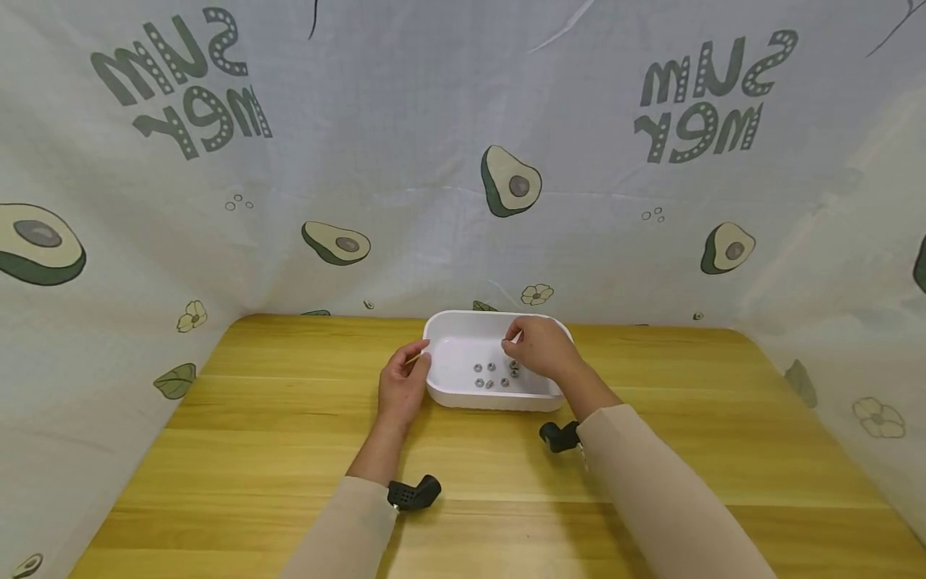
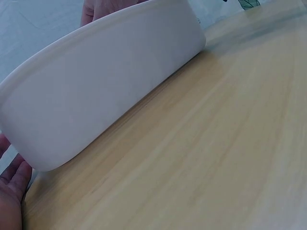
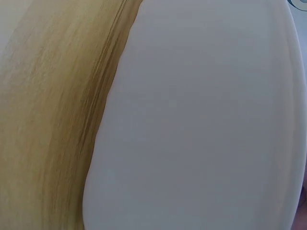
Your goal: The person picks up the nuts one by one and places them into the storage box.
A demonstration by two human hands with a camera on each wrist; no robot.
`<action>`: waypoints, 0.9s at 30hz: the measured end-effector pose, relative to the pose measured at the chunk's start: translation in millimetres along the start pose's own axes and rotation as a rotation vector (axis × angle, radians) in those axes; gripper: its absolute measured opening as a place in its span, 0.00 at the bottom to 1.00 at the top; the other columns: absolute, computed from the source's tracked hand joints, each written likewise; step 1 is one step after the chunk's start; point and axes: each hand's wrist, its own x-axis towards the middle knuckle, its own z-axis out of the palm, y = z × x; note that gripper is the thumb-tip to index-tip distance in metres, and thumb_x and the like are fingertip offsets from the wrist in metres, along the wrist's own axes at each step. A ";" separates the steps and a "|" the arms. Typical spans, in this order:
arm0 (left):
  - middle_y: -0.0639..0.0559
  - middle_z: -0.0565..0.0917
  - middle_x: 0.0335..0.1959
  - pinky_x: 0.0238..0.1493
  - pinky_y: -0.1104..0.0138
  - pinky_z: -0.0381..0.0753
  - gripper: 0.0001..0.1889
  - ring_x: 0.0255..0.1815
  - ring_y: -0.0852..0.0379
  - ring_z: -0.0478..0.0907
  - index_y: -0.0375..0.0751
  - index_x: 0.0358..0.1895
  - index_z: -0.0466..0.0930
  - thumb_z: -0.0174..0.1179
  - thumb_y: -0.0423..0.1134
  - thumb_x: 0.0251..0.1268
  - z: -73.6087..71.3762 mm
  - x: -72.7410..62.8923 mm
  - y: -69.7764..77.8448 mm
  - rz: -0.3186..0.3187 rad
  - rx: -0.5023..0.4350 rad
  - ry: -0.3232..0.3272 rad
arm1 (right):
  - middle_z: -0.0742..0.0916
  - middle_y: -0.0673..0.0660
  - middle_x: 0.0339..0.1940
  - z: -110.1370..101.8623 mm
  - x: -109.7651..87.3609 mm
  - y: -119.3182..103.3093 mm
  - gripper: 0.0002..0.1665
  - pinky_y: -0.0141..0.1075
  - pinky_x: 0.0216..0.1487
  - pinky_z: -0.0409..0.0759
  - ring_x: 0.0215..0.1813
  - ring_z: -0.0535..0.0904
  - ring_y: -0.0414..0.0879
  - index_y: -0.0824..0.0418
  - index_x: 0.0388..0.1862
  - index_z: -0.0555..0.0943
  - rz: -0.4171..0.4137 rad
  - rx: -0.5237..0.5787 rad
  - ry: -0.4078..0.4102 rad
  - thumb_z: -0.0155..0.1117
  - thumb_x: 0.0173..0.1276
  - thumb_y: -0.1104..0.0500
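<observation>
A white plastic bin (image 1: 497,401) with rounded corners stands on the wooden table. Several small metal nuts (image 1: 491,367) lie scattered on its floor, mostly toward the middle and right. My left hand (image 1: 402,386) rests against the bin's left end, fingers loosely bent and touching the outside of the wall. Over the right part of the bin, my right hand (image 1: 542,347) has thumb and index finger pinched together above the nuts, seemingly on a small nut mostly hidden by the fingertips. In both wrist views the white wall hides the bin's inside.
The wooden table (image 1: 289,450) extends around the bin. Behind it hangs a whitish cloth (image 1: 405,161) printed with avocados, meeting the table's back edge. A black wrist camera (image 1: 414,492) is worn on the left wrist, another black camera (image 1: 559,437) on the right.
</observation>
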 end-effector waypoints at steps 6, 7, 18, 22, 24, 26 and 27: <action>0.44 0.80 0.64 0.64 0.59 0.82 0.17 0.62 0.45 0.80 0.40 0.59 0.83 0.59 0.41 0.73 1.8 0.9 -0.2 0.004 -0.003 -0.004 | 0.86 0.54 0.33 0.4 2.8 -0.3 0.11 0.35 0.33 0.75 0.34 0.78 0.47 0.56 0.43 0.84 0.031 -0.007 -0.001 0.63 0.72 0.50; 0.43 0.80 0.64 0.64 0.59 0.82 0.17 0.62 0.45 0.80 0.40 0.59 0.83 0.58 0.41 0.73 1.9 1.1 -0.2 0.007 -0.001 -0.003 | 0.86 0.54 0.33 0.6 2.8 -0.1 0.11 0.35 0.33 0.75 0.34 0.78 0.47 0.56 0.44 0.84 0.034 -0.006 -0.001 0.63 0.72 0.50; 0.43 0.80 0.64 0.66 0.56 0.81 0.16 0.63 0.44 0.80 0.41 0.59 0.84 0.58 0.41 0.73 0.9 1.8 -2.1 0.002 0.006 0.001 | 0.86 0.54 0.35 3.6 2.8 2.2 0.13 0.34 0.32 0.75 0.34 0.78 0.47 0.56 0.46 0.84 0.062 0.029 -0.001 0.65 0.72 0.49; 0.43 0.80 0.64 0.66 0.56 0.81 0.16 0.63 0.44 0.79 0.42 0.59 0.84 0.58 0.40 0.73 0.3 0.8 -1.8 0.002 -0.001 -0.002 | 0.86 0.55 0.36 2.2 -0.5 1.4 0.13 0.35 0.33 0.75 0.34 0.78 0.48 0.56 0.47 0.84 0.068 0.048 0.014 0.65 0.72 0.48; 0.43 0.81 0.64 0.65 0.57 0.81 0.16 0.63 0.44 0.80 0.41 0.59 0.84 0.58 0.40 0.73 0.1 0.8 -1.6 0.005 -0.004 0.001 | 0.86 0.55 0.36 1.0 -2.7 0.2 0.13 0.35 0.33 0.75 0.35 0.78 0.49 0.55 0.47 0.84 0.075 0.056 0.023 0.65 0.73 0.49; 0.43 0.81 0.63 0.64 0.58 0.81 0.16 0.63 0.44 0.80 0.41 0.59 0.84 0.59 0.40 0.73 -0.2 0.9 -1.1 0.006 -0.004 0.007 | 0.85 0.55 0.36 -0.5 -4.7 -1.4 0.13 0.35 0.33 0.75 0.36 0.77 0.49 0.56 0.47 0.84 0.075 0.063 0.027 0.64 0.73 0.49; 0.44 0.81 0.63 0.64 0.58 0.81 0.16 0.63 0.44 0.80 0.41 0.58 0.84 0.59 0.40 0.72 -0.4 1.0 -0.9 0.004 -0.006 0.009 | 0.85 0.56 0.36 -1.3 -5.7 -2.5 0.13 0.35 0.33 0.75 0.36 0.77 0.49 0.56 0.48 0.84 0.075 0.066 0.028 0.64 0.73 0.49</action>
